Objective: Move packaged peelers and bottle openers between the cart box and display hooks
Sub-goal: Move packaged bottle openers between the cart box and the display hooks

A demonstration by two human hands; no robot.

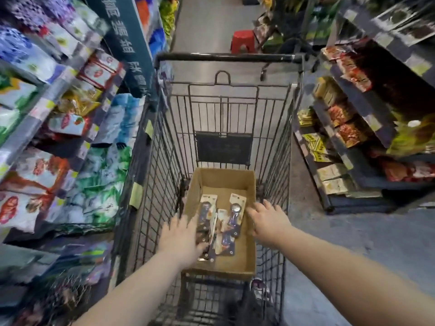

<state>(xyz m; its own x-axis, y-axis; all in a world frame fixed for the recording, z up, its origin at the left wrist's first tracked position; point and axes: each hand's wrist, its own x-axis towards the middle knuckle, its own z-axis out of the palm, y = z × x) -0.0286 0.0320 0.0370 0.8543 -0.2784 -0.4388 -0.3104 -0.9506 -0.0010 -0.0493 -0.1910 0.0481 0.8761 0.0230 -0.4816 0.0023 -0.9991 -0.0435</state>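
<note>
Both reaching into cardboard box point(244, 262) in cart point(226, 58): left hand point(181, 238) spread over carded packs point(219, 227), right hand point(268, 222) open beside them, neither gripping; risk of cards fanning and slipping on a loose scoop; motion blur hides peeler versus opener, no hooks visible.

A plain brown cardboard box point(247, 182) sits in a black wire cart point(164, 161); its packaged peelers point(207, 215) show dark navy on cream cards. At twelve o'clock, a red stool point(242, 41) on grey floor point(353, 243).
</note>
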